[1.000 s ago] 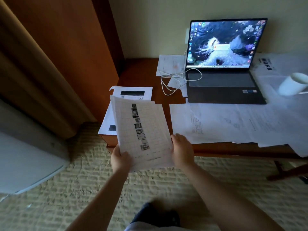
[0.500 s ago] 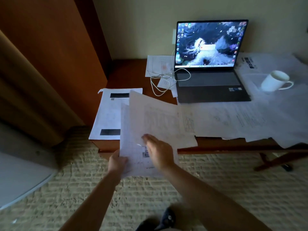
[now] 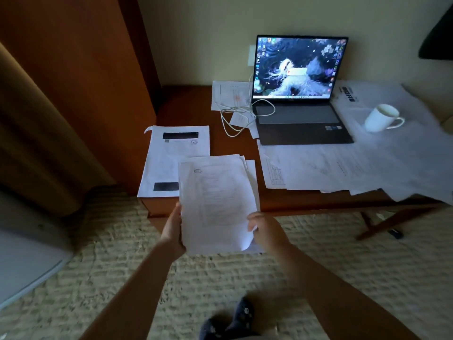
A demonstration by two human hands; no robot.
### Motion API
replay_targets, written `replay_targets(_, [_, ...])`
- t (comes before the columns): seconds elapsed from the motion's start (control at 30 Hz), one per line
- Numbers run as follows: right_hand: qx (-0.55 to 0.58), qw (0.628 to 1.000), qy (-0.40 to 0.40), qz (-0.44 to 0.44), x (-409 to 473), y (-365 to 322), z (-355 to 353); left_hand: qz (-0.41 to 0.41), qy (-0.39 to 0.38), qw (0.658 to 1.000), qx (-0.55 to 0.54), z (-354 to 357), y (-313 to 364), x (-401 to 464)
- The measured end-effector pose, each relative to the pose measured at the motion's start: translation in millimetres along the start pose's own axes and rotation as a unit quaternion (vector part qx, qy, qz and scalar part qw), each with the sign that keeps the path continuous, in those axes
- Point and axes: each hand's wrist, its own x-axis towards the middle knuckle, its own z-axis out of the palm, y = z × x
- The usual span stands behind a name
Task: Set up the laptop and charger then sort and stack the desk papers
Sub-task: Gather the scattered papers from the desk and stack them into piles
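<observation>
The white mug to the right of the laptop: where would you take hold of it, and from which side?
Best by its handle, coming from the right. The white mug stands upright on loose papers, its handle pointing right, away from the laptop, so fingers can likely hook it without crossing the keyboard.

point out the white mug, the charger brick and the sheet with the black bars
white mug (image 3: 378, 118), head view, on its outer side wall
charger brick (image 3: 239, 119), head view, on its flat white top
sheet with the black bars (image 3: 169, 155), head view, on its pale middle between the two bars
</observation>
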Motion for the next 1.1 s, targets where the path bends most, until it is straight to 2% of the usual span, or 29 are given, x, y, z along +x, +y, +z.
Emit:
replay_targets(0.07, [0.004, 0.999, -0.028, 0.023, -3, 1, 0, 0.049, 0.038, 0.992, 0.11, 4, -4, 1])
replay_targets(0.13, [-0.005, 0.999, -0.028, 0.034, -6, 0, 2, 0.124, 0.113, 0.954, 0.249, 11, -8, 1])
replay_targets(0.17, [-0.014, 0.999, -0.01, 0.039, -8, -1, 3, 0.163, 0.141, 0.935, 0.281, 16, -9, -1])
replay_targets(0.23, [-0.023, 0.997, 0.046, 0.057, -11, -2, 3, 0.235, 0.168, 0.92, 0.265, 23, -10, -6])
replay_targets(0.3, [-0.014, 0.991, 0.092, 0.093, -14, -2, -2, 0.271, 0.176, 0.923, 0.208, 28, -11, -6])
replay_targets(0.5, [0.073, 0.977, 0.104, 0.173, -8, 11, -30, 0.241, 0.16, 0.939, 0.187, 52, -18, 1])
replay_targets(0.6, [0.058, 0.978, 0.097, 0.177, -1, 32, -43, 0.232, 0.16, 0.942, 0.179, 70, -19, 5])
replay_targets(0.7, [0.016, 0.979, 0.113, 0.171, 10, 59, -53, 0.261, 0.205, 0.929, 0.166, 85, -14, 13])
replay_targets(0.77, [-0.076, 0.981, 0.118, 0.135, 20, 79, -62, 0.274, 0.24, 0.92, 0.142, 95, -11, 18])
replay_targets(0.83, [-0.176, 0.977, 0.069, 0.102, 31, 98, -73, 0.278, 0.257, 0.917, 0.123, 108, -11, 20])
replay_targets(0.9, [-0.227, 0.97, 0.006, 0.087, 44, 113, -78, 0.284, 0.267, 0.912, 0.128, 122, -15, 21])
replay_targets(1.0, [-0.244, 0.966, -0.032, 0.081, 59, 127, -82, 0.288, 0.285, 0.901, 0.152, 142, -28, 25])
replay_targets(1.1, [-0.214, 0.974, 0.016, 0.077, 68, 139, -90, 0.276, 0.311, 0.896, 0.154, 157, -43, 28])
